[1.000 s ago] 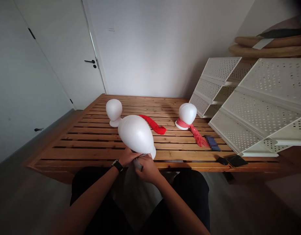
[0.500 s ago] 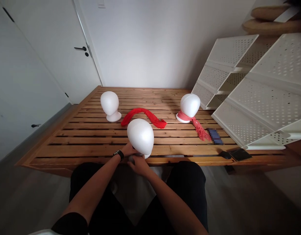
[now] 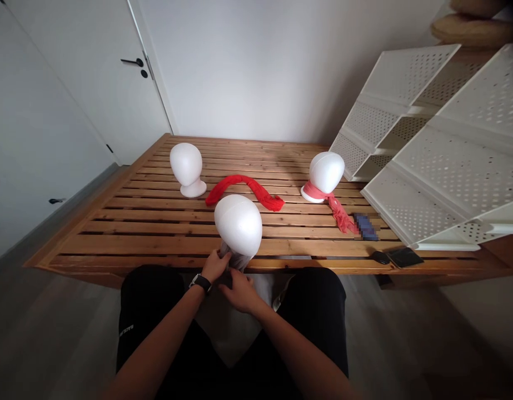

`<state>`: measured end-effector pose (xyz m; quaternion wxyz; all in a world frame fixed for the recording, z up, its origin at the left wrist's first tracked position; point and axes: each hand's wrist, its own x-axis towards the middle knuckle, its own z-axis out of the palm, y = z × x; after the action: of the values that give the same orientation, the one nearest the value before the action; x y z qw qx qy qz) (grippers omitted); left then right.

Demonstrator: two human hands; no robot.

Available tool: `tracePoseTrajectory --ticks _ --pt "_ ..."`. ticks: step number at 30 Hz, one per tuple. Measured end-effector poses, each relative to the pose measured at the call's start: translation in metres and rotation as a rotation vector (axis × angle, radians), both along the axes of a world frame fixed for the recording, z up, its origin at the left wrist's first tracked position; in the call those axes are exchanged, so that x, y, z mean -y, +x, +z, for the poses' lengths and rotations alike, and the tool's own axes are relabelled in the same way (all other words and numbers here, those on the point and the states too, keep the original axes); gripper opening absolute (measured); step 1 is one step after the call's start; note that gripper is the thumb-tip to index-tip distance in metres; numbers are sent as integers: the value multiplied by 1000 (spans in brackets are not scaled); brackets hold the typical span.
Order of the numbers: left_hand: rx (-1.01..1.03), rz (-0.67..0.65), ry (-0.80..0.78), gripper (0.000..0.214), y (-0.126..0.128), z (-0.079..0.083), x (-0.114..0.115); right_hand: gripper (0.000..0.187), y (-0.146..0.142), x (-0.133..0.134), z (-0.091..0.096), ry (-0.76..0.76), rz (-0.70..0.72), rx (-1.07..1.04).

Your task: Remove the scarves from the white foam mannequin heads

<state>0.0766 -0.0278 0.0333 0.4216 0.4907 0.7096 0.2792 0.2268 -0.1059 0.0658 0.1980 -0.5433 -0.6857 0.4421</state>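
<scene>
A white foam mannequin head (image 3: 238,222) stands at the front edge of the slatted wooden bench, right before me. Grey cloth, seemingly a thin scarf (image 3: 239,261), is wrapped about its neck. My left hand (image 3: 215,265), a watch on its wrist, pinches the scarf at the left of the neck. Just below, my right hand (image 3: 240,291) is closed on the same cloth, though its fingertips are partly hidden. Beyond the head lies a red scarf (image 3: 239,179) in an arch.
Another bare foam head (image 3: 186,166) stands back left. At the right, a foam head (image 3: 326,172) wears a coral scarf (image 3: 339,214), beside a blurred blue item (image 3: 365,226). A black mouse (image 3: 380,257), a dark flat object (image 3: 405,257) and white perforated racks (image 3: 443,155) are farther right.
My left hand has come out from behind the near head's neck to its front left. More of the grey scarf shows now. The whole view has tipped slightly downward.
</scene>
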Motion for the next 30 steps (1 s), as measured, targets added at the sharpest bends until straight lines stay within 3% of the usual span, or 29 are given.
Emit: tracePoseTrajectory --ticks 2,5,8,13,15,18,21,25,30 --pt "-1 -52 -76 61 1 11 2 56 0 2 5 26 -19 -96" --pt "175 -121 -229 62 3 21 6 49 -1 3 7 52 -11 -282" --pt "328 -57 -310 62 8 22 13 41 -5 4 5 49 -7 -409" --pt "486 28 -271 52 19 15 21 31 -6 9 -3 54 -76 -407" --pt "513 55 -209 48 23 14 23 26 -2 7 -8 86 -204 -353" --pt "532 74 -146 46 26 14 25 30 12 -6 -18 120 -543 -246" --pt "536 68 -160 47 27 14 26 46 29 -25 -31 1 -694 -254" --pt "605 20 -153 46 29 12 27 52 35 -42 -41 -180 -638 -367" --pt "680 16 -142 58 33 9 22 54 21 -46 -41 -273 -694 -581"
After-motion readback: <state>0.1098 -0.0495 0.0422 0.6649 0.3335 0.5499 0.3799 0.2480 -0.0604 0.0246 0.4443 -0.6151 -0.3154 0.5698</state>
